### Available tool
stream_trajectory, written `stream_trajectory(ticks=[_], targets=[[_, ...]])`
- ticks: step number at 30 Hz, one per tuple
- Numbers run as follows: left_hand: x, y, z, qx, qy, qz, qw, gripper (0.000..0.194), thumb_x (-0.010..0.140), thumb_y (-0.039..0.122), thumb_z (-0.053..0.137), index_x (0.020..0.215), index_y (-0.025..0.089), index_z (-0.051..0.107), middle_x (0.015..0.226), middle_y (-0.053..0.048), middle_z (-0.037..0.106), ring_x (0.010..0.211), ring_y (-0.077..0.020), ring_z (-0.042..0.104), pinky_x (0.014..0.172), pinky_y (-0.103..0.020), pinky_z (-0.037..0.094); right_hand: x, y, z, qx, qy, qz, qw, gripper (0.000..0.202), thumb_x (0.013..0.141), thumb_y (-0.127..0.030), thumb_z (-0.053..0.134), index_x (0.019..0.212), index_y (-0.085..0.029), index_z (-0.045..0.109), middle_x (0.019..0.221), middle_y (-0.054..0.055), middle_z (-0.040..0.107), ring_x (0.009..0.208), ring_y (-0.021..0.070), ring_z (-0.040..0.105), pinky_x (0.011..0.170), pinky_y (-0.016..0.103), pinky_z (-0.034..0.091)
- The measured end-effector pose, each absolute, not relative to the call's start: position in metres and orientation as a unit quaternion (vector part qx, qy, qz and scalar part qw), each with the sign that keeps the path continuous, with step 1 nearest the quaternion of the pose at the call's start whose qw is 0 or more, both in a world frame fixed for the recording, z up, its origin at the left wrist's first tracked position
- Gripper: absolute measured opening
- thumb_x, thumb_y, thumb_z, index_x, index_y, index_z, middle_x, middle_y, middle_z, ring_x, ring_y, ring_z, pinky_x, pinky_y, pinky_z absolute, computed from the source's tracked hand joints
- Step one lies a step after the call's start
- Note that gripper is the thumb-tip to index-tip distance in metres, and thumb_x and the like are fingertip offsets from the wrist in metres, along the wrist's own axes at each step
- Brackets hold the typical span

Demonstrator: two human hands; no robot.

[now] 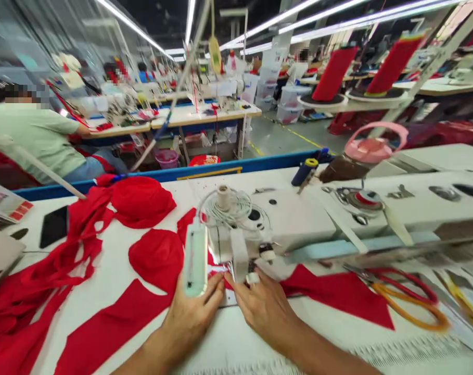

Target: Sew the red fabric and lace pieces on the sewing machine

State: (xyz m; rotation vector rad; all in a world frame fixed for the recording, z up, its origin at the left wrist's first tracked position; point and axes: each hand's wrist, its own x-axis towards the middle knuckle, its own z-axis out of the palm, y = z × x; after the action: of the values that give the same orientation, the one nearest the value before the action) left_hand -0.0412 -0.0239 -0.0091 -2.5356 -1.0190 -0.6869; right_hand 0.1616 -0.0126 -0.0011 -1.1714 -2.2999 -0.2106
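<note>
Under the head of a white sewing machine (294, 221), red fabric (333, 291) lies at the needle area and spreads out to the right. My left hand (193, 312) is closed on the fabric just left of the presser foot, its fingers partly hidden behind a pale green lamp (196, 260). Close by on the other side, my right hand (263, 307) presses and grips the fabric with bent fingers, the fingertips near the needle. Another flat red piece (111, 323) extends left of my left hand. The machine head hides the stitch point.
Red cup-shaped pieces (142, 203) and a tangled red heap (52, 281) lie left, beside a black phone (53, 227). Orange-handled scissors (416, 307) rest at right, with a clear ruler (408, 351) along the front. Red thread cones (335, 73) stand behind. A co-worker (37, 130) sits at left.
</note>
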Motion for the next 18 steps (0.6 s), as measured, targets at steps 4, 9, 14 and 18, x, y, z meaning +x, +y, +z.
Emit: stream_trajectory(ticks=[4,9,14,18], targets=[[-0.0445,-0.024,-0.006,-0.907,-0.366,-0.173,0.116,0.041,0.09,0.003,0.043,0.124,0.013,0.063,0.128,-0.012,0.065,0.112,-0.0246,0.061,0.102,-0.045,0.042,0.1635,-0.014,0.0016,-0.539,-0.819,-0.014,0.197,0.02,0.096,-0.031,0.059,0.086,-0.016,0.069,0.078,0.006,0.061,0.066,0.0178,0.058,0.053,0.026,0.034],[-0.045,-0.0258,-0.0021,-0.912,-0.363,-0.154,0.109,0.041,0.089,0.003,0.045,0.125,0.013,0.064,0.131,-0.011,0.064,0.114,-0.0252,0.061,0.101,-0.043,0.043,0.1638,-0.0179,0.0049,-0.542,-0.824,0.016,0.164,0.028,0.1,-0.036,0.057,0.082,-0.016,0.065,0.077,0.004,0.061,0.068,0.0161,0.057,0.056,0.026,0.028],[-0.0434,-0.0266,-0.0008,-0.911,-0.364,-0.158,0.117,0.042,0.089,0.001,0.043,0.124,0.013,0.064,0.132,-0.01,0.064,0.117,-0.0237,0.059,0.106,-0.043,0.04,0.1647,-0.0195,0.0055,-0.459,-0.866,-0.028,0.197,0.025,0.098,-0.016,0.051,0.077,-0.018,0.064,0.074,0.004,0.058,0.071,0.0177,0.053,0.058,0.031,0.028],[-0.0449,-0.0266,-0.0033,-0.908,-0.367,-0.16,0.123,0.04,0.09,0.003,0.044,0.124,0.012,0.063,0.134,-0.009,0.063,0.116,-0.0257,0.059,0.104,-0.044,0.039,0.1634,-0.022,0.0008,-0.44,-0.869,-0.056,0.221,0.018,0.092,-0.011,0.056,0.103,-0.017,0.069,0.071,0.004,0.056,0.074,0.0192,0.052,0.057,0.031,0.03]])
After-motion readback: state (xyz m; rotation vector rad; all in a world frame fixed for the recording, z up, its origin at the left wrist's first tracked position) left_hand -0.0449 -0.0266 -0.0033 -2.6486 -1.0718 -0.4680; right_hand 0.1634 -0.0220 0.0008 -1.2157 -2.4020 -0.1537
